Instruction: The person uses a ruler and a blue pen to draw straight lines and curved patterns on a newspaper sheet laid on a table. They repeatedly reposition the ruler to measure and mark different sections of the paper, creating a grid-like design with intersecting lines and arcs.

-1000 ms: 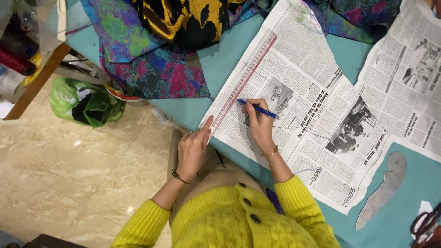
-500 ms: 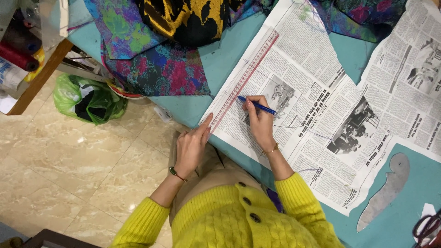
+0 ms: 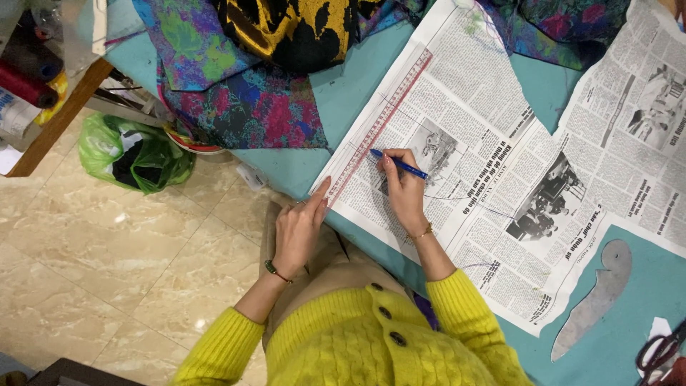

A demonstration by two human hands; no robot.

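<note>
1. The one camera is sitting on my head and looking almost straight down over my yellow sweater (image 3: 371, 343).
2. It is tilting slightly forward, so the teal table (image 3: 343, 86) is filling the upper and right parts and the marble floor (image 3: 107, 257) is taking the lower left.
3. It is staying near enough that my left hand (image 3: 300, 229) and right hand (image 3: 404, 189) are sitting close to mid-frame over the newspaper (image 3: 486, 129).
4. No second view is sharing this scene.
</note>
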